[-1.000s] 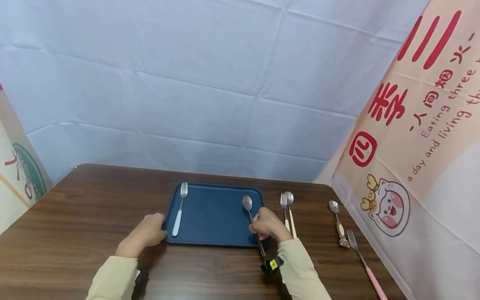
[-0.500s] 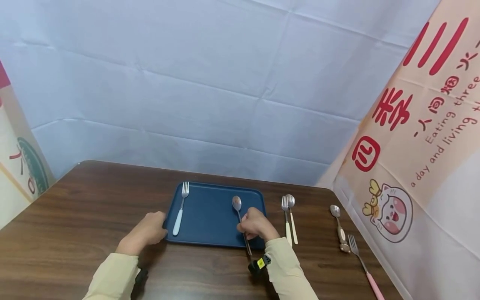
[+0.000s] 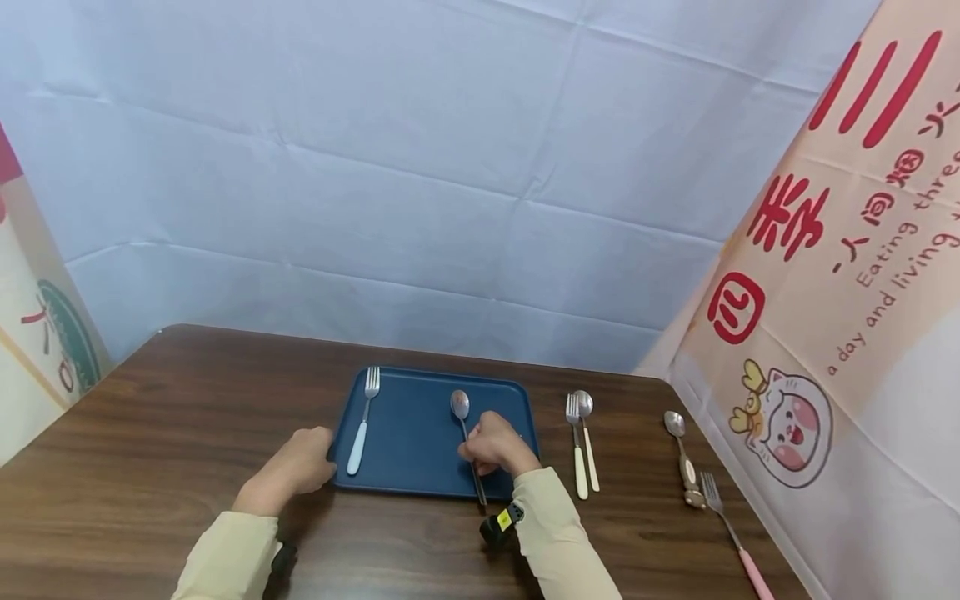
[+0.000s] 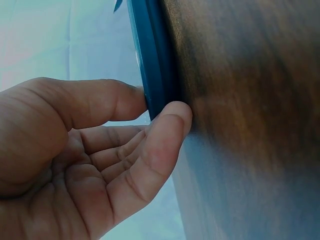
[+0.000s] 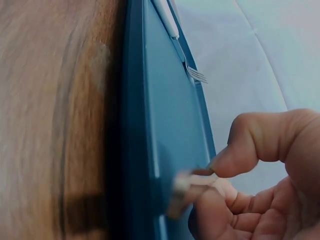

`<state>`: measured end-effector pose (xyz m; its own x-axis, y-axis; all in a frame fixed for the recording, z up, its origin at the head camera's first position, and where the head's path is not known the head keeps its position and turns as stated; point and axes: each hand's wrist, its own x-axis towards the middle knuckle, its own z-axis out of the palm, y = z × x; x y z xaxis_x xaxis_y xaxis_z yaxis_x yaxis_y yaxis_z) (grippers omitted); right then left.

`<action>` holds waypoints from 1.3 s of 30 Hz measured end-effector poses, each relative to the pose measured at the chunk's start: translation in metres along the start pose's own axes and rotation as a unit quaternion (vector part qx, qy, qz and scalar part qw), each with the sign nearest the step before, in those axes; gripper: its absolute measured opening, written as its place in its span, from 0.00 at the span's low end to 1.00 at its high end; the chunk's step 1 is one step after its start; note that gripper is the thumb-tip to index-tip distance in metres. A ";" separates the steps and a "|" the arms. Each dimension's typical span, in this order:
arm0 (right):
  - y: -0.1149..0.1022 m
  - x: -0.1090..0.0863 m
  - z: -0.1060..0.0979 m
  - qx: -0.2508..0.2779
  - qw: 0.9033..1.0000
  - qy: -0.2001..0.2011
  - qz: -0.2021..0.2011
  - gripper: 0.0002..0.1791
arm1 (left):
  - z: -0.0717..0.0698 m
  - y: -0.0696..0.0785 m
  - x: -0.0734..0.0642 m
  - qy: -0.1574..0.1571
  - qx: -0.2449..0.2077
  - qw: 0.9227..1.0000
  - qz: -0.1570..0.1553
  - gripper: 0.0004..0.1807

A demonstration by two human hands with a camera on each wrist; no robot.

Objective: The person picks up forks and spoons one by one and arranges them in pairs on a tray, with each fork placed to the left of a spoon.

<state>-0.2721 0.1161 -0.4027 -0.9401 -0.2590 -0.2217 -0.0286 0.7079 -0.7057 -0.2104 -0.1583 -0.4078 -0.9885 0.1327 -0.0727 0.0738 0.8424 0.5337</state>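
Tray (image 3: 420, 442): one, left rim pinched by left hand (image 3: 296, 462)
Spoons (image 3: 460, 405): three, one gripped by right hand (image 3: 492, 444) over tray, tray contact unclear
Forks (image 3: 357, 450): three, one laid on tray

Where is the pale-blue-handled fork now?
In the head view, the fork lies along the left side of the tray, just right of the left hand.

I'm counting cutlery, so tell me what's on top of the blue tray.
A fork with a pale blue handle lies along the left of the blue tray; the right grip holds a spoon over it. The tray surface behind that grip is covered.
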 end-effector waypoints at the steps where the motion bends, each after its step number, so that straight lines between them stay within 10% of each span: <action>1: 0.000 0.001 0.001 0.001 1.000 0.000 0.000 0.21 | 0.000 0.000 0.000 0.001 0.002 1.000 0.001 0.02; 39: -0.039 0.035 0.038 -0.003 1.000 0.024 0.012 0.21 | 0.000 -0.001 0.001 -0.001 -0.017 1.000 0.004 0.03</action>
<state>-0.2907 0.0543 -0.4083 -0.9557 -0.2109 -0.2053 -0.0088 0.7177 -0.6963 -0.2115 -0.1591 -0.4088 -0.9876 0.1399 -0.0710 0.0761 0.8229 0.5631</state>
